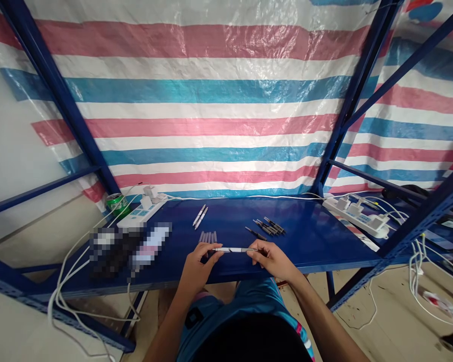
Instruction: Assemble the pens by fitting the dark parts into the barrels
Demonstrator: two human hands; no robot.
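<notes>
A pen (232,250) is held level between two hands, over the near part of a blue table (226,216), lying crosswise in front of the person's body. The left hand (198,264) has the pen's left end pinched between thumb and forefinger, its other fingers curled in and the back of the hand turned up. The left forearm comes up toward the pen from the near left, with the wrist just on the near side of it.

The right hand (272,259) closes on the pen's right end with thumb and fingertips; the forefinger bends over the far side and the thumb presses from the near side. The remaining fingers of this hand are folded and partly hidden. The right forearm slants in from the near right of the pen. Whether either hand rests on the table, I cannot tell.

Just beyond the pen's left end, near the left fingers, lies a row of clear tubes (208,237). Farther beyond them are two white pens (200,217), side by side. Beyond the pen's right end lies a single dark stick (255,233), with a bunch of similar dark sticks (272,227) past it. Well to the pen's left stands a green can (118,205).
</notes>
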